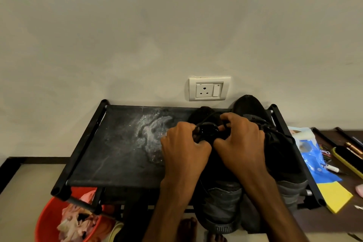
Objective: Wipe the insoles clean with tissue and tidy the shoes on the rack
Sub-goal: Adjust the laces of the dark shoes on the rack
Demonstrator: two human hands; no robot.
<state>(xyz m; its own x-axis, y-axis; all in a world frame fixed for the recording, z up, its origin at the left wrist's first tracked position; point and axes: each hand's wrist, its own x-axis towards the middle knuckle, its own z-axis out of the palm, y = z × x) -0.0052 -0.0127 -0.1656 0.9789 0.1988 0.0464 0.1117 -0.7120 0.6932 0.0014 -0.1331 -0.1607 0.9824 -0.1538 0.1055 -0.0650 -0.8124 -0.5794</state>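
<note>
Two black shoes at the right end of the rack [117, 153], on its top shelf, side by side, toes toward the wall, grey heels hanging past the front edge. Left shoe [222, 198] largely hidden under both hands. Right shoe [249, 108] touching it, toe close to the wall.

Left hand [182, 143] over the left shoe's tongue, fingers curled round the black laces [208, 129]. Right hand [241, 139] just beside, thumb and fingers pinching the same laces from the other side.

Pale dusty stain [149, 129] on the shelf's black fabric, left of the hands. White socket [209, 89] on the wall, above the shoes.

Under the rack's front left corner, a red tub [45, 220] with crumpled pinkish stuff inside. Right of the rack, on a dark surface: blue bag [312, 159], yellow sheet [335, 194], marker [333, 168]. Bare toes [188, 224] at the bottom edge, below the rack.
</note>
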